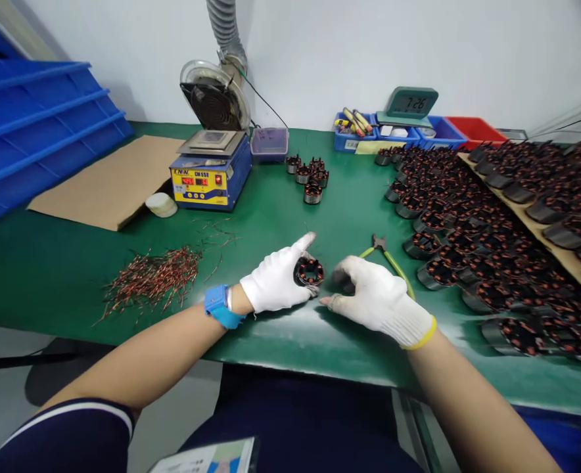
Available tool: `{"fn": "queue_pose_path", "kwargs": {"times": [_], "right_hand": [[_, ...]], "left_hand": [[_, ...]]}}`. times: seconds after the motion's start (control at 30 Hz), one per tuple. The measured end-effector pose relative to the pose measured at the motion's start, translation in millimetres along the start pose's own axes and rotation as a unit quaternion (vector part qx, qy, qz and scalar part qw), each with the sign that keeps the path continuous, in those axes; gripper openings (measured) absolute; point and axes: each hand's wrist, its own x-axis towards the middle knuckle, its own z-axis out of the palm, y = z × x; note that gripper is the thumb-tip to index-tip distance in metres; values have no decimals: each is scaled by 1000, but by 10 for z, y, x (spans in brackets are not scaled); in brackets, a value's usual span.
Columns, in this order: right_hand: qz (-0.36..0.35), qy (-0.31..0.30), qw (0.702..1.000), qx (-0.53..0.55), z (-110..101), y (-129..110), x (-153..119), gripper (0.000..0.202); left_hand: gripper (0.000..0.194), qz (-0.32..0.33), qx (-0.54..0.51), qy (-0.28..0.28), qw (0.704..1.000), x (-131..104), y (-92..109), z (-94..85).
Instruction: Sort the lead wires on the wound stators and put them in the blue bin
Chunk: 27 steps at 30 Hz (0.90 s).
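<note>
From my end, the green table (354, 203) fills most of the view, with rows of copper-wound cores (433, 243) crowding its right side. Blue trays (48, 131) lean at the far left, above a cardboard sheet (108, 177) and a blue-and-yellow heating unit (211, 177).

My gloved right hand (376, 295) is partly open, fingers curled and thumb apart, near the core; I can't tell whether anything thin sits between its fingertips. My gloved left hand (278, 279) is closed around a wound core (309, 271), thumb extended beyond it, the core's top facing up just above the table near the front edge.

Loose wire clippings (155, 279) lie left of my hands. Green-handled cutters (379, 243) lie just beyond my right hand, which partly covers them.
</note>
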Motion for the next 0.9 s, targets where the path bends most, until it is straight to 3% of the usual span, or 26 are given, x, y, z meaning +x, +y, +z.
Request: {"fn": "queue_pose_path", "kwargs": {"times": [0.13, 0.3, 0.4, 0.47, 0.53, 0.63, 0.77, 0.83, 0.9], "right_hand": [[-27, -60, 998, 23, 57, -25, 24, 44], [-68, -55, 996, -31, 124, -84, 57, 68], [-78, -61, 995, -33, 127, -54, 67, 73], [-100, -43, 994, -4, 123, -21, 71, 79], [-140, 26, 989, 38, 133, -9, 79, 81], [-190, 139, 970, 56, 199, -53, 108, 53], [-274, 170, 946, 42, 274, -119, 132, 7], [-253, 170, 952, 31, 254, -110, 115, 3], [-168, 162, 972, -1, 208, -87, 82, 6]], "left_hand": [[118, -60, 17, 21, 998, -82, 77, -44], [89, -100, -46, -28, 993, -158, 72, -133], [88, -120, -74, -60, 988, -167, 60, -153], [93, -107, -66, -40, 991, -166, 57, -153], [104, -76, -56, -10, 995, -161, 45, -133], [106, -35, -81, 6, 996, -149, 12, -74], [91, -43, -79, 5, 996, -123, 6, -28], [90, -55, -72, 8, 996, -109, 37, -35], [90, -67, -70, 5, 995, -98, 71, -44]]}}
